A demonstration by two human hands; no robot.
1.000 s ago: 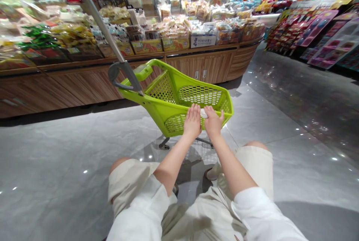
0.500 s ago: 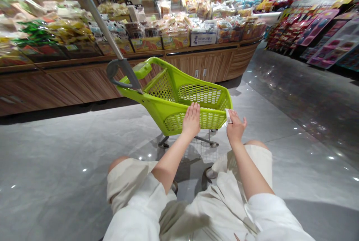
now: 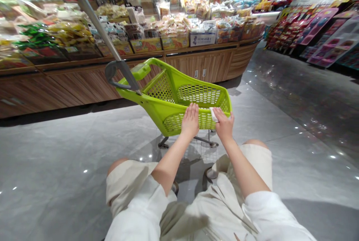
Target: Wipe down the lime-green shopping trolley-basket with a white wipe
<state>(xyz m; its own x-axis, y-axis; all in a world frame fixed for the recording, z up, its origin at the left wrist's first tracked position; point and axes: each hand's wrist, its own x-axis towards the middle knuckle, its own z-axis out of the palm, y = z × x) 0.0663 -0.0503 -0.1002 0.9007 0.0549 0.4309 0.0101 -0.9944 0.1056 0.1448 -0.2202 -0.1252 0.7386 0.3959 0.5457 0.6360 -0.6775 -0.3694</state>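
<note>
A lime-green plastic shopping cart [image 3: 193, 108] with latticed sides stands in front of me. My left hand [image 3: 190, 120] lies against its near side, fingers stretched out flat with their tips at the rim. Farther right along that same rim, my right hand [image 3: 225, 123] is closed on a white tissue [image 3: 213, 114], which it presses to the rim near the cart's front corner. Part of the tissue is hidden under the fingers.
A grey pole with a looped bracket [image 3: 122, 74] rises from the cart's handle end. Behind the cart runs a wood-panelled display counter [image 3: 202, 63] piled with packaged food. Racks of bagged goods [image 3: 291, 31] stand at the right. My knees flank the cart's near side.
My right hand has slid left along the rim with the tissue, from the front corner towards my left hand. The left hand and the cart stay in place.
</note>
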